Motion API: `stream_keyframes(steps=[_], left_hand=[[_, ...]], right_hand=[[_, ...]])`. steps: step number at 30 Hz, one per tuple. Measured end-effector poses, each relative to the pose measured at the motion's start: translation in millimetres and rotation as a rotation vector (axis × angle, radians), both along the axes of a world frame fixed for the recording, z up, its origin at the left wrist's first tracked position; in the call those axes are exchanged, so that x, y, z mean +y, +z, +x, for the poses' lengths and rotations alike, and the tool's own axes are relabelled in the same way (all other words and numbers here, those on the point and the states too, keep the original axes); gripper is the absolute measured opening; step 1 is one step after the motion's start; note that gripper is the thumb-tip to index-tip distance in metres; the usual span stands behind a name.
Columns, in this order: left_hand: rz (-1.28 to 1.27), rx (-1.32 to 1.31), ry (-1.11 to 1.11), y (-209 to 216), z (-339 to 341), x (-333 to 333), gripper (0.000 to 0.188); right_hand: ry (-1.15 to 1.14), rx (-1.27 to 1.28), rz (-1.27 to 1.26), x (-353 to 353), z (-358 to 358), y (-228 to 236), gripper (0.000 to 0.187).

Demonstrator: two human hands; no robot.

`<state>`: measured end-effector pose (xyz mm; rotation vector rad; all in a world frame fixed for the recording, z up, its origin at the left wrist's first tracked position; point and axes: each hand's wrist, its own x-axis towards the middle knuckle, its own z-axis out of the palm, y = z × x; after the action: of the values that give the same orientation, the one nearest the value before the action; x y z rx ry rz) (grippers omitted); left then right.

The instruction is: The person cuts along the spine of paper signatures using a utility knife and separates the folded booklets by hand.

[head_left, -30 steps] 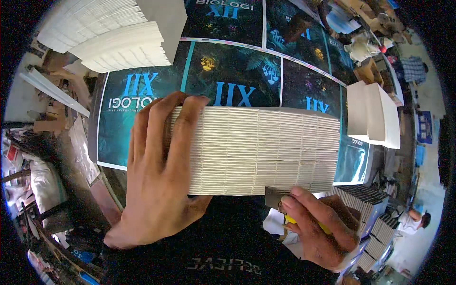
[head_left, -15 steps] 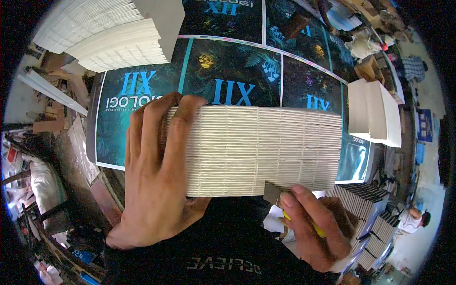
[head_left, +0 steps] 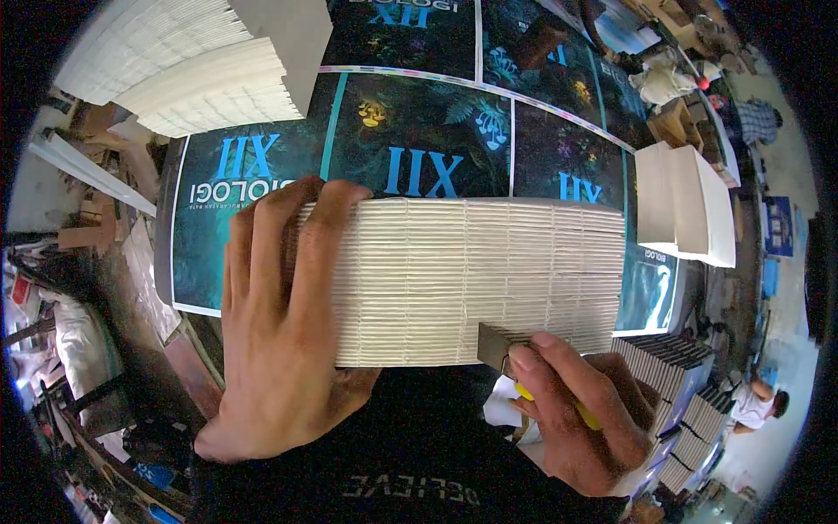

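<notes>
In the head view, a worker's left hand [head_left: 284, 314] grips the left end of a thick white stack of folded pages [head_left: 480, 279], four fingers spread over the far edge and the thumb tucked toward the near side. The right hand [head_left: 585, 419] is curled around a yellow-handled tool [head_left: 494, 345], its flat grey blade at the stack's near edge; from here I cannot tell how hard it presses. The stack sits between the hands, in front of a black shirt [head_left: 419, 428]. Beyond it spread dark teal printed sheets [head_left: 423, 122], with a taller pale pile [head_left: 209, 92] at far left and white blocks [head_left: 698, 205] at right.
</notes>
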<state>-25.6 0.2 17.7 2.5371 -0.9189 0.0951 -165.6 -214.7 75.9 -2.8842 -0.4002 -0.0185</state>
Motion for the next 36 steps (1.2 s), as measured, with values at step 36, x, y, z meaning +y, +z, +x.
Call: stream_keyframes(steps=[36], left_hand=[[-0.014, 0.038, -0.024, 3, -1, -2, 0.088]], right_hand=[[0.085, -0.210, 0.005, -12, 19, -14, 0.041]])
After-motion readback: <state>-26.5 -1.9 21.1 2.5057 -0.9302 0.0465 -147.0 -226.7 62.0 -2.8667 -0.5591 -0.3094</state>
